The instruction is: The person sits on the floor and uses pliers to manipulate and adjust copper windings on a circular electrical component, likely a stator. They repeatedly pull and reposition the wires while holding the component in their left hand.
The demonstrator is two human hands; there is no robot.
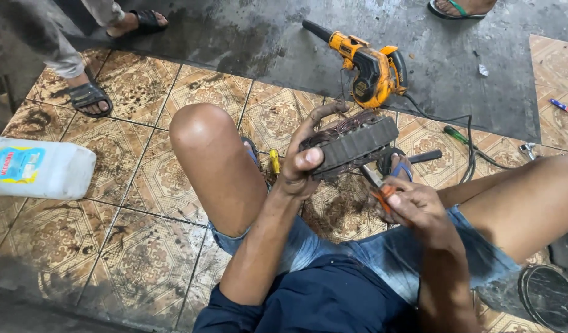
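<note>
I sit on a tiled floor with my knees up. My left hand (305,157) grips a dark round motor stator (356,145) with copper windings, held tilted above my lap. My right hand (413,206) holds a small tool with orange handles (381,194), its metal tip touching the stator's lower edge.
A yellow and black electric blower (370,65) lies on the dark floor ahead, its cable running right. A green-handled screwdriver (457,135) lies near it. A white plastic jug (37,168) lies at left. Another person's sandalled feet (89,97) stand at top left. A round black part (549,296) sits at bottom right.
</note>
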